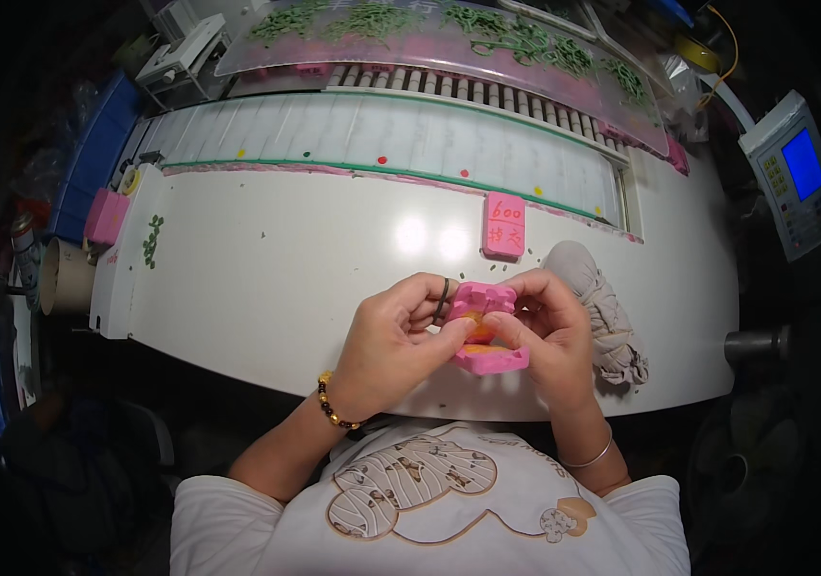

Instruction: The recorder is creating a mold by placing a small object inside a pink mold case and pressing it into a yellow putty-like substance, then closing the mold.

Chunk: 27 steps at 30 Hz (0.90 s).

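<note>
A pink rubber mold is held in front of me over the near side of the white table. Its two halves are spread apart, and yellow-orange colour shows inside. My left hand grips its left side with the thumb pressed in. A black band circles one of its fingers. From the other side my right hand grips the mold, its thumb also pushed into the opening. What lies deeper inside, between the thumbs, cannot be made out. Another pink mold block, with handwriting on it, lies just beyond my hands.
A bunched grey cloth bundle lies right of my hand. White conveyor belt and rollers cross behind, below a clear tray of green pieces. Small green pieces lie at left. A control panel stands right.
</note>
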Each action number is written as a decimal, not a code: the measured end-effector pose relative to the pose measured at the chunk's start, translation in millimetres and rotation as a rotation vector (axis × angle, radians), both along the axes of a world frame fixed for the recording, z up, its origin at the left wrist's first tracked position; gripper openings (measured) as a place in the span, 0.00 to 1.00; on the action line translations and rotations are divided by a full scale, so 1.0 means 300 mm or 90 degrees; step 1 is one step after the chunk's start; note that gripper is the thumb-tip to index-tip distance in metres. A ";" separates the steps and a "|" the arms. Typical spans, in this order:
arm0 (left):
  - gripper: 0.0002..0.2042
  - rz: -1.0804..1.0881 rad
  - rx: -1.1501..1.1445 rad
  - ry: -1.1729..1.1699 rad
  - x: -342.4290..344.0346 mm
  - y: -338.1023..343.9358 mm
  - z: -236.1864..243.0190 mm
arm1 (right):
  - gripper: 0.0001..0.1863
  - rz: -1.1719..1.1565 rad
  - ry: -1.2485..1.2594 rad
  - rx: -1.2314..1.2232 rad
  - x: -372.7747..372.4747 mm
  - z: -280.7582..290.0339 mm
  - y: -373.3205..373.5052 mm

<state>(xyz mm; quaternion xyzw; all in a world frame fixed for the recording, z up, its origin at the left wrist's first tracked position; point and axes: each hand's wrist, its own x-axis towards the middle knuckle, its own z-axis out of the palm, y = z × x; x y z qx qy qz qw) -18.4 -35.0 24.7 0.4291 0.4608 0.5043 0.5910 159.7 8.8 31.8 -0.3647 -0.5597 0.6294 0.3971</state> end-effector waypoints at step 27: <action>0.17 0.053 0.006 -0.098 0.016 -0.014 -0.009 | 0.14 -0.014 -0.034 -0.040 -0.021 -0.026 -0.031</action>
